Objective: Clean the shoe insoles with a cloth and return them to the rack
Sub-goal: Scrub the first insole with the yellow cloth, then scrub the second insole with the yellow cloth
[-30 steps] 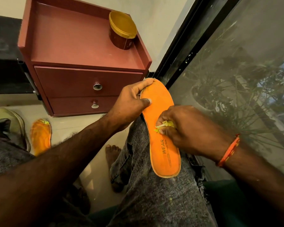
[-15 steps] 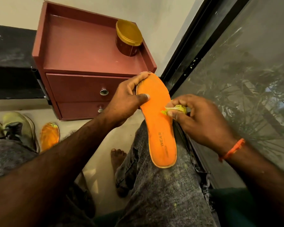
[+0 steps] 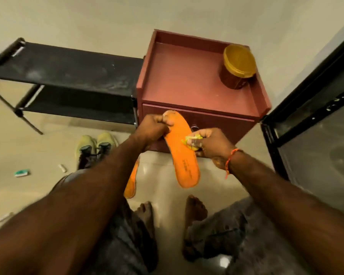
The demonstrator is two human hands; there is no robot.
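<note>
Insole (image 3: 182, 149): gripped at the toe by left hand (image 3: 154, 128); right hand (image 3: 209, 143) pinches yellow cloth (image 3: 191, 140) against it, wiping apparently unfinished. Second insole (image 3: 131, 179): on floor. Rack (image 3: 68, 76): holds neither insole; both returns outstanding.

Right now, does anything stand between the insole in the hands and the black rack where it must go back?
Nothing visible does. The left hand grips the insole while the right hand holds the yellow cloth against it. The black rack stands to the left of them, its top shelf bare, with open space between.

Insole (image 3: 182, 151) now off the lap.
</note>
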